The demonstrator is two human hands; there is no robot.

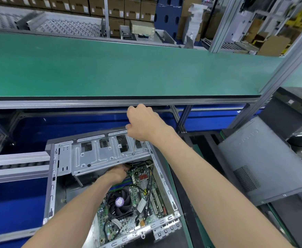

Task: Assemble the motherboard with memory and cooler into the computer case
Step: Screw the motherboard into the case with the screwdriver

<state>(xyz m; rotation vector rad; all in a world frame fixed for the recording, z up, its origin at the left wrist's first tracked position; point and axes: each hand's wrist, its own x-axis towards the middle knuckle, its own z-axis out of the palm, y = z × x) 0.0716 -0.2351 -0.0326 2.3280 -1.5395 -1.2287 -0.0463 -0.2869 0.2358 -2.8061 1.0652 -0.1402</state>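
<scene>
Two hands: left hand (117,173), right hand (143,122). One open computer case (50,185). One motherboard (143,178). One cooler fan (119,202). One screwdriver (133,146). One closed grey case (264,161). One green bench (110,68).

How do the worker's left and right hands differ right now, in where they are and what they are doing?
The right hand is raised above the case's drive cage, gripping a screwdriver whose shaft points down. The left hand sits low inside the case, at the motherboard's far edge under the cage; whether it holds anything cannot be told. Both work at the same corner of the board.
</scene>
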